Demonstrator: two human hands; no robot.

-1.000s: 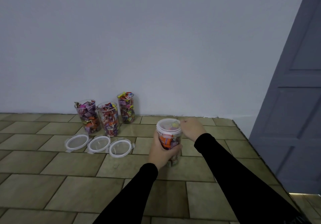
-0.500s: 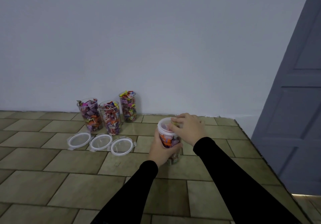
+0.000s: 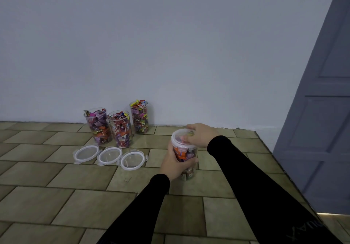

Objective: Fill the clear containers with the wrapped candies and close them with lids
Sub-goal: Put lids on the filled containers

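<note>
Head view of a tiled tabletop (image 3: 81,179) set against a pale wall (image 3: 151,44). The left hand (image 3: 175,163) wraps its curled fingers round the body of a clear container (image 3: 184,155) filled with wrapped candies, which stands upright on the tabletop; the fingers cover the container's near and left side. The right hand (image 3: 200,134) lies on the lid (image 3: 180,137) that sits atop this container, its fingers bent over the far right part of the lid and its rim; whether the lid's clips are latched cannot be told. Both forearms wear black sleeves (image 3: 246,177).

To the left of the left hand and well apart from it, three loose lids lie flat in a row on the tabletop: the left lid (image 3: 86,153), the middle lid (image 3: 109,155) and the right lid (image 3: 134,160), the last being nearest the left hand. Each is a white ring with a clear centre and small side tabs. Beyond the lids, farther from both hands and close to the wall, stand three open containers packed with candies: the left container (image 3: 98,126) and the middle container (image 3: 120,129) touching or nearly touching each other, and the far container (image 3: 139,116) just beside the wall. A grey panelled door (image 3: 322,111) stands to the right of the right hand, past the tabletop's edge.
</note>
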